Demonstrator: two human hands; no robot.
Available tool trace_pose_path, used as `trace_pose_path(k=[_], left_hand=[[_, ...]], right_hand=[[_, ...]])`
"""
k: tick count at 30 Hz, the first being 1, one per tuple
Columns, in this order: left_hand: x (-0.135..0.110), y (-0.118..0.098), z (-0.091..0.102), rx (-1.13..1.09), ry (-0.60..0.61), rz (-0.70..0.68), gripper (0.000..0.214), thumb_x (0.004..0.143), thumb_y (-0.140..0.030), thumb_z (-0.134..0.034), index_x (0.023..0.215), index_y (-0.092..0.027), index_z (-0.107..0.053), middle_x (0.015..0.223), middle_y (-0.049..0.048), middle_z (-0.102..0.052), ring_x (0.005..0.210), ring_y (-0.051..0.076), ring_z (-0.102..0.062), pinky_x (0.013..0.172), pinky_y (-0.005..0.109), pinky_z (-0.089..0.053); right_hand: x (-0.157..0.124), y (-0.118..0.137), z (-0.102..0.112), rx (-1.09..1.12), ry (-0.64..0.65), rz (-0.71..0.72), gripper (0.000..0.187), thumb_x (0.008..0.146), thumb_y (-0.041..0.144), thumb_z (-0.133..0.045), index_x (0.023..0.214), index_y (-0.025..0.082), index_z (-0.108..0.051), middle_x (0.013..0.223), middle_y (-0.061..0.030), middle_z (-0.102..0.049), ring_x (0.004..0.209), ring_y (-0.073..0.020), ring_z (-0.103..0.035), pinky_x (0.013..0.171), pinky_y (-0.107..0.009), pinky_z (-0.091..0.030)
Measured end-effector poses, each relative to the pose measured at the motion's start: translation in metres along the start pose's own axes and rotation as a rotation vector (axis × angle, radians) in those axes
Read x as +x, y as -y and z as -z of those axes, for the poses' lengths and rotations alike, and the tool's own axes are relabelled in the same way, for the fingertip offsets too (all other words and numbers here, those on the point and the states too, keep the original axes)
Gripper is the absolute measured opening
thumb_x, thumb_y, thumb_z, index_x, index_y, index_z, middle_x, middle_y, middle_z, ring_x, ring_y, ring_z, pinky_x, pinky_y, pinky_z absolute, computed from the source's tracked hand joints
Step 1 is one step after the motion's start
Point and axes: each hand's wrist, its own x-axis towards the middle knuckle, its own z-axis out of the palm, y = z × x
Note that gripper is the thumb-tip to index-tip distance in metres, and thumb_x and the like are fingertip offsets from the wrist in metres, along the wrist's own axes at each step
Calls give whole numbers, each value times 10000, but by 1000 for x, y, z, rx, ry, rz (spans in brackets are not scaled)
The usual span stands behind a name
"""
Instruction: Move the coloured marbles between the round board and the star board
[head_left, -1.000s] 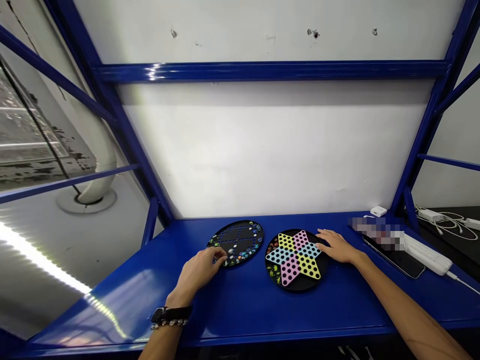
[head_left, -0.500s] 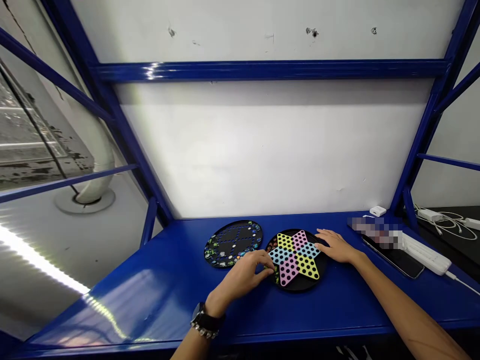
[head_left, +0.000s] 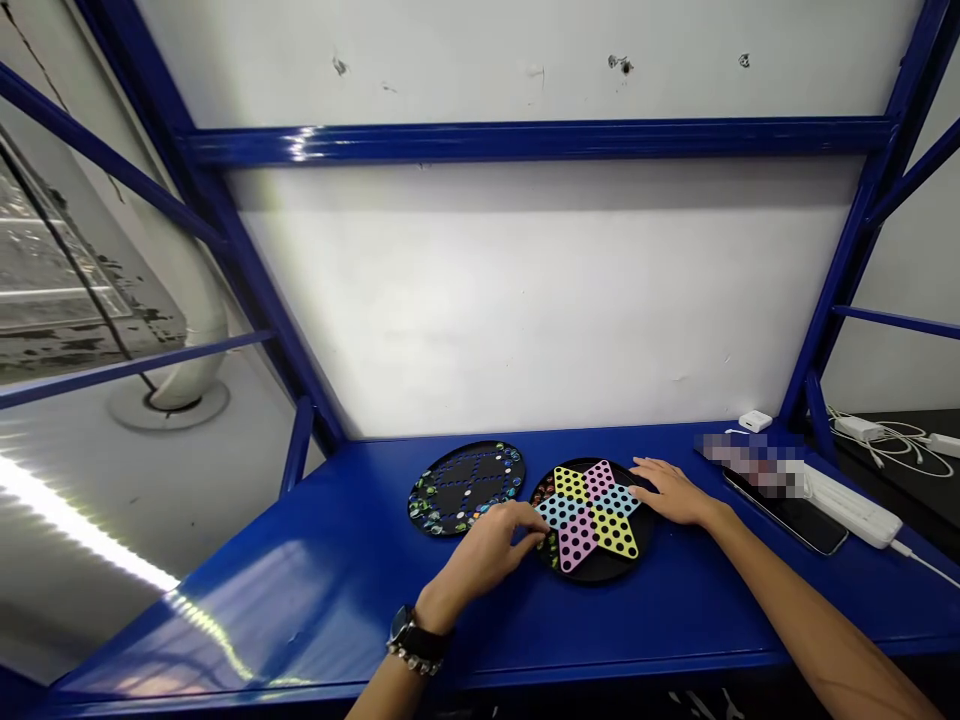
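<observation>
Touches the marbles at the star board's near-left edge with the bunched left hand, grip unclear, and rests the open right hand flat on its right edge.

No text, label, brand or number can be read anywhere: the star game board shows only coloured fields and holes, and a patch just beside the phone is blurred (illegible, whatever stands there).
</observation>
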Motion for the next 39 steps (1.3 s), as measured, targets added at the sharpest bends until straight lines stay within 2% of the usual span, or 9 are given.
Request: trace_pose_path(k=[5, 7, 11, 13, 16, 20, 25, 32, 39], left_hand=[[-3, 17, 18, 78, -98, 18, 256, 900, -376, -490, 935, -268, -719, 1025, 27, -712, 989, 204, -629, 912, 317, -475], [-8, 37, 31, 67, -214, 93, 320, 906, -434, -451, 961, -257, -713, 1046, 35, -711, 995, 214, -635, 900, 325, -488], [-30, 94, 59, -94, -486, 345, 518, 846, -595, -424, 1064, -202, -682, 1047, 67, -729, 954, 237, -668, 839, 332, -536], [-44, 120, 68, -184, -539, 443, 603, 800, -663, -442, 1104, -192, -663, 1095, 87, -722, 980, 254, -671, 822, 334, -551], [-58, 142, 73, -239, -519, 524, 654, 759, -710, -469, 1117, -197, -658, 1151, 100, -707, 1028, 278, -663, 809, 341, -562], [-54, 149, 64, -209, -483, 480, 644, 806, -659, -408, 1171, -179, -633, 1188, 94, -692, 1109, 273, -632, 945, 381, -517], [-48, 157, 48, -51, -425, 470, 567, 809, -450, -371, 1224, -135, -596, 1346, 113, -597, 1290, 250, -513, 1126, 395, -356], [-60, 163, 53, 99, -329, 499, 579, 746, -337, -393, 1248, -134, -596, 1296, 86, -640, 1247, 240, -557, 1107, 364, -390], [-61, 152, 60, -34, -263, 454, 510, 724, -396, -470, 1141, -174, -662, 1189, 75, -703, 1141, 265, -632, 1018, 389, -476]], right_hand=[[0, -1, 0, 1, 2, 3, 758, 890, 708, -272, 1463, 231, -410, 1591, -32, -241, 1475, -267, -147, 1191, -435, -122], [1, -1, 0, -2, 1, 1, 760, 889, 712, -273, 1461, 231, -413, 1591, -31, -244, 1474, -265, -150, 1192, -435, -122], [1, -2, -2, -1, -1, -4, 760, 887, 716, -281, 1462, 236, -411, 1590, -26, -246, 1472, -265, -157, 1192, -444, -121], [2, -4, -3, 2, -6, 2, 760, 886, 717, -282, 1459, 236, -416, 1588, -28, -253, 1471, -269, -159, 1192, -442, -122], [3, -5, -4, 2, -9, 6, 755, 885, 718, -284, 1456, 242, -420, 1587, -28, -256, 1472, -273, -158, 1191, -437, -125], [4, -6, -4, -1, -6, -5, 761, 880, 726, -276, 1459, 253, -413, 1591, -27, -246, 1472, -277, -154, 1188, -449, -121], [3, -6, -4, -2, -3, -11, 780, 872, 741, -261, 1464, 254, -405, 1592, -24, -242, 1473, -282, -146, 1187, -456, -122], [3, -8, -4, -5, -10, 4, 783, 877, 743, -260, 1459, 242, -411, 1589, -28, -252, 1470, -276, -158, 1188, -456, -130], [3, -8, -5, -5, -8, 5, 760, 886, 725, -263, 1458, 246, -412, 1591, -28, -246, 1471, -283, -153, 1187, -452, -123]])
